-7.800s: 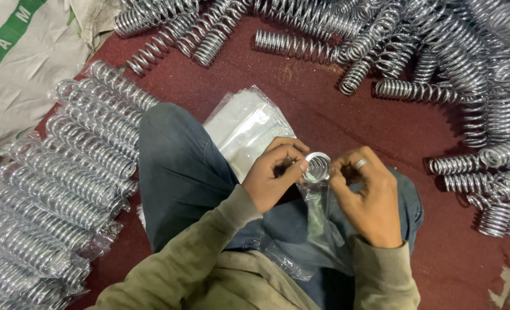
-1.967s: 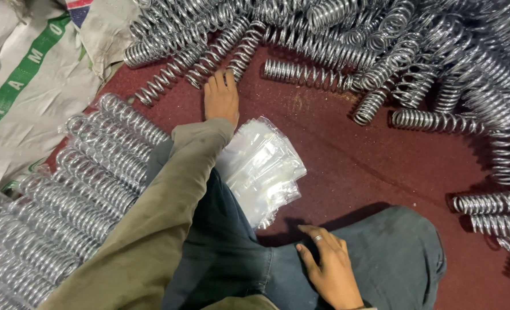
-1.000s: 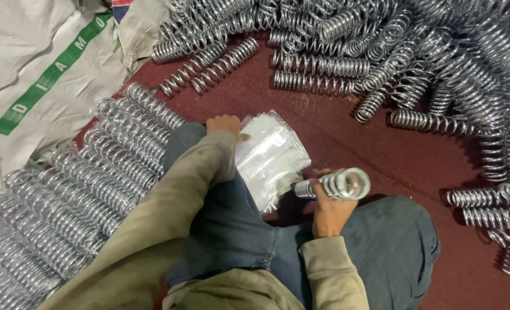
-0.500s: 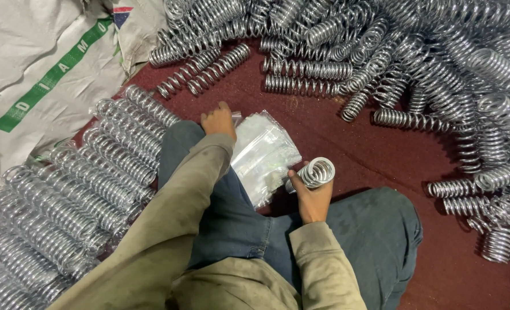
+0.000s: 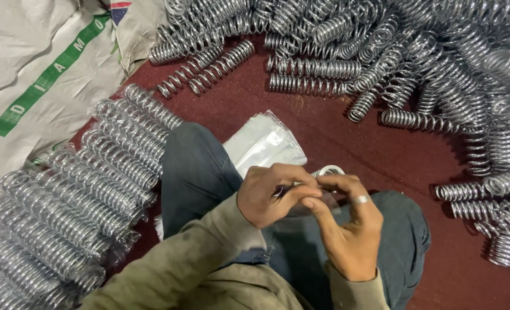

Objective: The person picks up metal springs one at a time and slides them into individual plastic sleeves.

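Nearest the camera, both forearms in olive sleeves rise from the lower edge and meet over the lap. The left hand (image 5: 272, 194) is curled, knuckles up, its fingers pinched onto a thin clear plastic sleeve (image 5: 301, 208) that hangs between the hands. The right hand (image 5: 347, 229) stands palm toward the camera, a ring on one finger, its fingertips bent over the end of a steel spring (image 5: 328, 171) that it grips together with the sleeve; only the spring's round end coil shows above the fingers, the rest is hidden behind the hands. Both hands are closed narrow on these two things and touch each other at the fingertips.

Half a second ago the left hand lay stretched out on the stack of bags and the right alone held the spring up; now the left has come back and joined the right at the spring's end.

Just beyond the hands, past the left knee in blue trousers, lies one stack of clear bags (image 5: 263, 143) on the dark red floor (image 5: 329, 132). To the left of the hands lies a row of wrapped springs (image 5: 83, 195), side by side, too many and too overlapped to count surely. Farther left is one white sack (image 5: 37, 92) with a green stripe. Far beyond and to the right of the hands a loose heap of bare springs (image 5: 415, 63) spreads, uncountable, several dozen at least
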